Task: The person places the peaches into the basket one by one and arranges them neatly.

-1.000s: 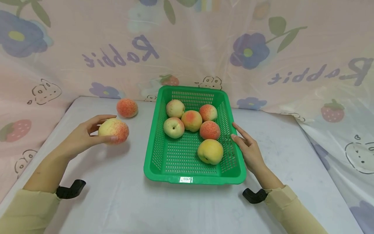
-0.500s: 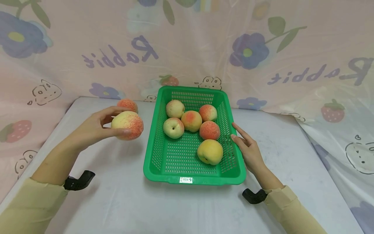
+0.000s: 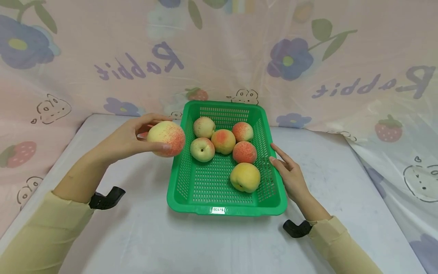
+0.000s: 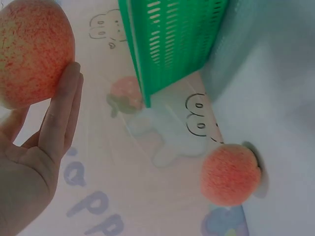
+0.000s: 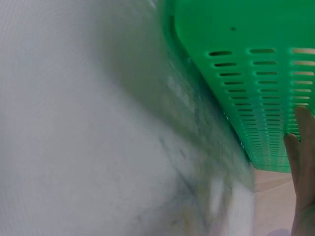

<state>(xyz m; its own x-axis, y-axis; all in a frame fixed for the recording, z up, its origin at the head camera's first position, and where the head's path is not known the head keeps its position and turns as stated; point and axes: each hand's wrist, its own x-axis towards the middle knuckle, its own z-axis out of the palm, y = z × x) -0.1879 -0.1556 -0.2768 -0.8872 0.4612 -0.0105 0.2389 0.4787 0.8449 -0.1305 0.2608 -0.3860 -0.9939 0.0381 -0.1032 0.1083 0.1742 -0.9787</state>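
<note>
My left hand [image 3: 124, 139] holds a yellow-and-red peach [image 3: 167, 139] between thumb and fingers. The peach is raised above the table, overlapping the left rim of the green basket [image 3: 176, 182] in the head view. Straight fingers of my right hand [image 3: 291, 175] touch the basket's right side; in the right wrist view the fingertips [image 5: 301, 115] lie against its slotted outer wall. Inside the basket are several peaches, among them an orange one [image 3: 223, 141] and a red one [image 3: 244, 152], plus a yellow fruit [image 3: 245, 177] nearer the front.
Another red peach [image 4: 230, 174] lies on the table left of the basket, mostly hidden behind my left hand in the head view. A printed curtain [image 3: 219, 49] hangs behind the white table [image 3: 205, 243]. A small label [image 3: 218, 210] marks the basket's front rim.
My left hand has carried the peach rightward and upward, from over the left of the table to the basket's left rim. The right hand and the basket have stayed in place.
</note>
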